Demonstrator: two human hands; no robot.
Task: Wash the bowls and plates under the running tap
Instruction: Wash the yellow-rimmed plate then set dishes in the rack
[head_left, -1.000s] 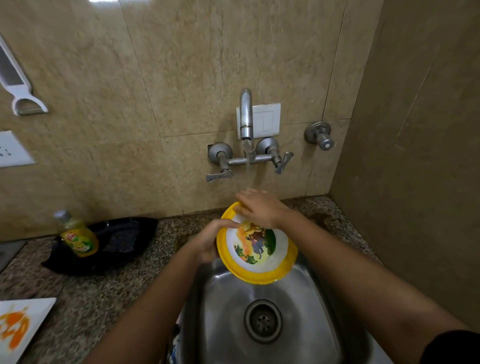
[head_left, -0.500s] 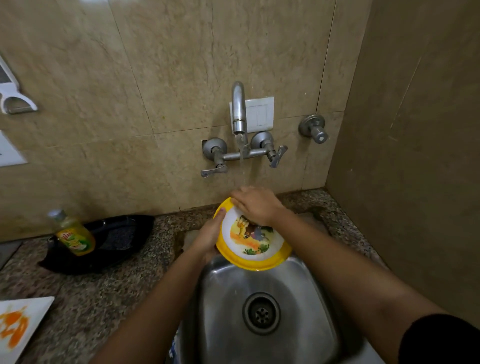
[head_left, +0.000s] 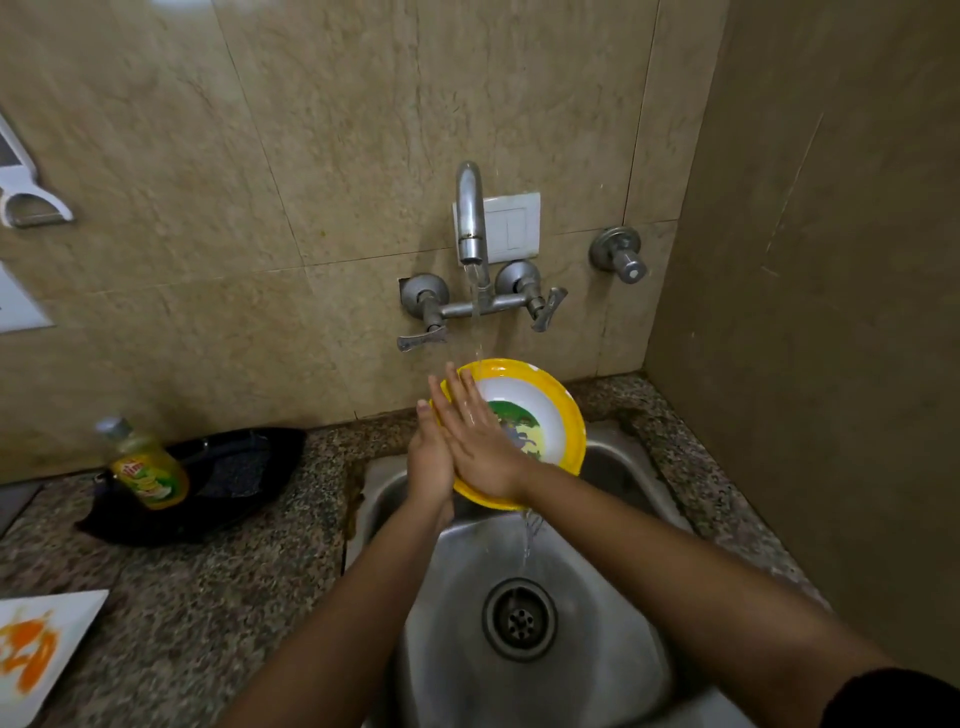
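A yellow-rimmed bowl (head_left: 553, 410) with a cartoon picture inside is tilted over the steel sink (head_left: 613, 587), under the tap (head_left: 470, 218). Water runs from the spout onto the bowl's top rim and drips off its lower edge. My left hand (head_left: 428, 462) holds the bowl at its left edge, with its fingers hidden behind the bowl. My right hand (head_left: 478, 441) lies flat inside the bowl, fingers straight and pointing up-left across the wet surface. A white plate (head_left: 36, 654) smeared with orange sits on the counter at the lower left.
A yellow dish-soap bottle (head_left: 148, 467) stands in front of a black pan (head_left: 239, 467) on the speckled counter (head_left: 208, 597), left of the sink. The drain (head_left: 519, 618) is uncovered. A side wall (head_left: 831, 364) closes in on the right. A white peeler (head_left: 26, 192) hangs at the far left.
The bowl has been tipped up steeper and turned under the stream. My right hand slid from the bowl's top rim to lie flat inside it; my left hand shifted up its left edge.
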